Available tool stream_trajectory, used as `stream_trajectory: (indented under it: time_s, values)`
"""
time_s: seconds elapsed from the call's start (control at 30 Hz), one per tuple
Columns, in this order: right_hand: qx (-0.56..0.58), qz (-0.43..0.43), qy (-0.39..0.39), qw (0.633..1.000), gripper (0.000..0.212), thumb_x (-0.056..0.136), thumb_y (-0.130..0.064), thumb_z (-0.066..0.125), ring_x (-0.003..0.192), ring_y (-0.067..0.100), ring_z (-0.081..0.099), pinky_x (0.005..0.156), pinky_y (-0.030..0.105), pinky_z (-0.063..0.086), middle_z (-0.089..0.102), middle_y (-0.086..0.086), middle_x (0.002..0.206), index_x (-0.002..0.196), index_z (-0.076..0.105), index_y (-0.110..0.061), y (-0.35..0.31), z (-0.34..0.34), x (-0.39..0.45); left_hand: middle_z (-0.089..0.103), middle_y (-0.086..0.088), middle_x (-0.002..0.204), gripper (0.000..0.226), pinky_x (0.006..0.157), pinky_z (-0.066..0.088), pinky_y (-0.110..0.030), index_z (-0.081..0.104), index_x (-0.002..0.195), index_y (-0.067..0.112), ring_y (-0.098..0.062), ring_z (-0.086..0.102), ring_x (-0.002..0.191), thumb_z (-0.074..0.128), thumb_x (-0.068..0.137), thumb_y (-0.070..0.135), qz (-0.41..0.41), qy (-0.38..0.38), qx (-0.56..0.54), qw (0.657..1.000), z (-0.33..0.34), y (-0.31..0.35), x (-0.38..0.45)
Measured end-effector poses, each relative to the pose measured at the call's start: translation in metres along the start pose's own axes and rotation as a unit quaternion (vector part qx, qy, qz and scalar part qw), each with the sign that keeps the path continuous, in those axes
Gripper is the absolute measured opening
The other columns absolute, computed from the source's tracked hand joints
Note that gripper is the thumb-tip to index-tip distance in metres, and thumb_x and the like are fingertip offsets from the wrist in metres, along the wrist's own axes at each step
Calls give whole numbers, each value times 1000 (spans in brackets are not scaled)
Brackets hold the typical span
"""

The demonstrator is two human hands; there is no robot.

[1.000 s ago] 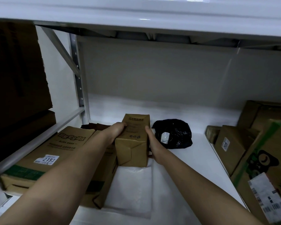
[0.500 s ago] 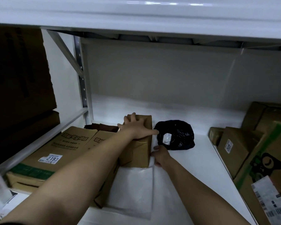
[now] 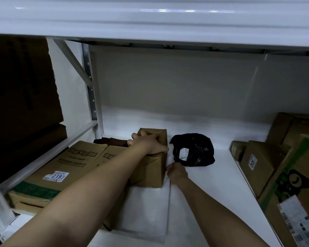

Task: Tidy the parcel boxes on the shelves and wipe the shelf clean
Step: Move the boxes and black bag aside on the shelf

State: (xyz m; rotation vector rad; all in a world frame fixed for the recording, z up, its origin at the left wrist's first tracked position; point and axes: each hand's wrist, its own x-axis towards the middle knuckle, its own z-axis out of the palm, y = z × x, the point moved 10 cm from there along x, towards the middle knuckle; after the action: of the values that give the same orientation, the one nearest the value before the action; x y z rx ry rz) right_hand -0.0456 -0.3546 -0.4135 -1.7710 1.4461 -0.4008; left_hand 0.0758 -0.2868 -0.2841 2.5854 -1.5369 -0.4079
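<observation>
small brown box (image 3: 151, 168) stood at 9 o'clock of black bag (image 3: 193, 149) | left hand (image 3: 148, 144) curled over its top | right hand (image 3: 177, 172) at its base, grip not discernible | judged light, stiff; best held by both sides

White shelf (image 3: 212, 184), boxes (image 3: 260, 164), black bag (image 3: 194, 148).
</observation>
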Motion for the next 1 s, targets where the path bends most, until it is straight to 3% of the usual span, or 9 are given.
stream_trajectory:
  time_s: [0.1, 0.23, 0.33, 0.4, 0.47, 0.6, 0.77, 0.87, 1.0]
  values:
    - [5, 11, 4, 1000, 29, 97, -6, 43, 98, 33, 65, 77, 36, 57, 63, 19, 116, 118, 63, -3, 0, 0, 1, 15, -8, 151, 79, 100, 27, -50, 22, 147, 44, -39, 18, 133, 54, 78, 62, -4, -1, 12, 1000, 2, 0, -3]
    - [-2, 14, -10, 1000, 29, 98, -5, 44, 72, 25, 62, 56, 29, 52, 62, 20, 116, 119, 62, -2, -1, 2, 0, 12, -10, 152, 78, 104, 22, -55, 21, 147, 43, -42, 13, 135, 53, 79, 61, 0, -1, 22, 1000, 7, 5, -4]
    - [-12, 16, -30, 999, 26, 95, -3, 46, 79, 24, 62, 73, 36, 57, 63, 18, 110, 116, 62, -2, 5, 5, 6, -3, -9, 158, 82, 109, 11, -62, 11, 150, 41, -45, -6, 142, 50, 81, 61, -1, -22, 25, 999, 15, 6, -2]
    - [-5, 25, -21, 999, 21, 94, -7, 48, 86, 27, 64, 83, 38, 56, 64, 15, 93, 109, 61, -1, 9, -2, 6, -12, -9, 159, 84, 109, 0, -67, 4, 152, 38, -42, -19, 142, 46, 83, 62, 1, -37, 36, 999, 19, 6, -1]
    - [26, 25, 20, 999, 21, 95, -16, 49, 88, 29, 65, 83, 41, 56, 64, 15, 90, 106, 58, 0, 11, -19, 8, -14, -9, 159, 86, 110, -7, -66, 0, 153, 34, -36, -22, 143, 43, 85, 64, 9, -43, 54, 998, 19, 5, 0]
    - [49, 6, 179, 983, 36, 95, -21, 53, 109, 33, 58, 81, 33, 46, 57, 16, 121, 122, 44, 0, 13, -83, 6, -8, -8, 161, 89, 113, -9, -59, 2, 154, 27, -31, -15, 146, 35, 85, 72, 23, -44, 81, 996, 14, 7, 3]
    - [46, 48, 316, 947, 57, 86, -23, 65, 126, 37, 38, 98, 44, 37, 39, 19, 137, 132, 37, -4, 31, -141, 5, 4, -12, 160, 81, 117, 0, -52, 7, 154, 18, -31, -1, 147, 31, 92, 65, 62, 5, 63, 996, 1, 39, 9]
    - [60, 89, 290, 951, 75, 87, -34, 64, 133, 36, 29, 106, 46, 29, 28, 20, 146, 145, 25, -7, 48, -152, 19, 6, -11, 159, 76, 118, -1, -51, 9, 154, 17, -29, 2, 147, 37, 94, 54, 102, 22, 81, 991, 0, 63, 19]
    - [139, 99, 177, 969, 91, 86, -45, 64, 136, 40, 27, 111, 48, 28, 20, 22, 151, 152, 11, -11, 61, -143, 51, 5, -10, 160, 72, 118, -4, -50, 7, 154, 17, -27, 2, 147, 41, 96, 44, 109, 4, 97, 989, 12, 84, 31]
